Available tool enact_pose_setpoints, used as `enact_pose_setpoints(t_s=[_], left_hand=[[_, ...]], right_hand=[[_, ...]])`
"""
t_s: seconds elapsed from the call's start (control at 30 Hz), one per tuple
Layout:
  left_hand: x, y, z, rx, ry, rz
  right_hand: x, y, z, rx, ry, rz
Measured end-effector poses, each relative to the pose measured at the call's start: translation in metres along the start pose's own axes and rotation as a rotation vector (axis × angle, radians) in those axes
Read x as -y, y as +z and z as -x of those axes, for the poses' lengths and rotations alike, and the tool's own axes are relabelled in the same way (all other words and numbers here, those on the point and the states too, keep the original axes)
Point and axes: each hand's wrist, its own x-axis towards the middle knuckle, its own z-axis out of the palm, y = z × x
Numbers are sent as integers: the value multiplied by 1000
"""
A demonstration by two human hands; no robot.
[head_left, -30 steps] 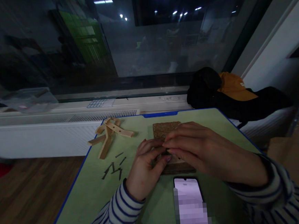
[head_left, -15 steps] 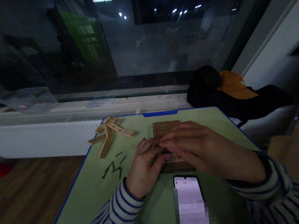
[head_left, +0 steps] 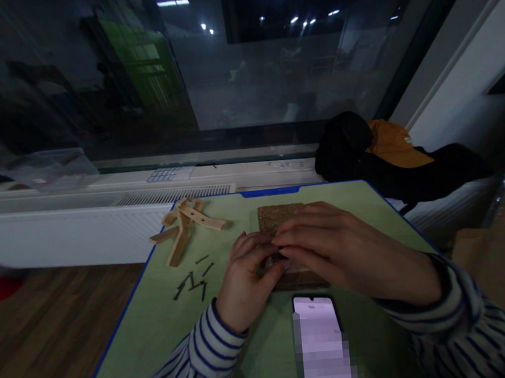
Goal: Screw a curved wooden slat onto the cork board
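Observation:
A brown, rough-surfaced slab lies on the green tabletop, partly covered by my hands. Over its near half, a pale wooden piece shows between my fingers. My left hand is closed at the left side of this piece, thumb and fingers curled in. From the right, my right hand arches over with its fingers pressed together, fingertips meeting those of the left. Whatever small thing the fingertips pinch is hidden. Several dark screws or nails lie loose left of my left hand.
Several curved wooden parts with drilled holes are heaped at the table's far left. A phone with its screen lit lies near me. A radiator and windowsill run behind the table, with an orange cap on dark cloth at right.
My right hand has shifted very slightly, its fingertips still against the left ones. The dark bit seen between the fingertips is now less visible. Screws and wooden parts have stayed put.

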Motion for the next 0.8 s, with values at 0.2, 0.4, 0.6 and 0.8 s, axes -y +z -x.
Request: enact_pose_setpoints(t_s=[0.2,0.4,0.6,0.8], left_hand=[[2,1,0,-15,18,-12],[2,2,0,29,15,4],[1,2,1,84,7,2],[-2,2,2,59,9,3]], right_hand=[[1,-1,0,-21,-23,-38],[-1,-2,1,-8,-36,-36],[-2,-1,1,-11,6,0],[-2,-2,0,-10,10,-11]])
